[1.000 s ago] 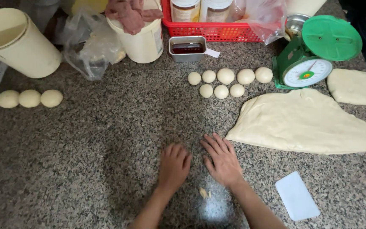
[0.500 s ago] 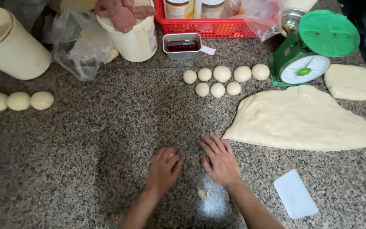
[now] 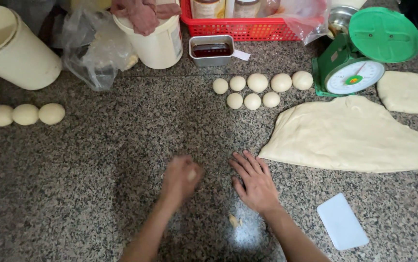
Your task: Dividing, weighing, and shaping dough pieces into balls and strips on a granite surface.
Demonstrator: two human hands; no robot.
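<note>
Hands, both on granite counter. Left hand blurred, cupped over a pale dough piece I can barely see; grip unclear. Right hand flat, fingers spread, holding nothing. Dough scrap just behind it; white scraper right; large dough slab beyond.

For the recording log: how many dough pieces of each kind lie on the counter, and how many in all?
Dough balls by the scale: 8
Dough balls at the left edge: 3
Large dough sheet: 1
Smaller dough slab: 1
Small dough scrap near the hands: 1
Total: 14
</note>
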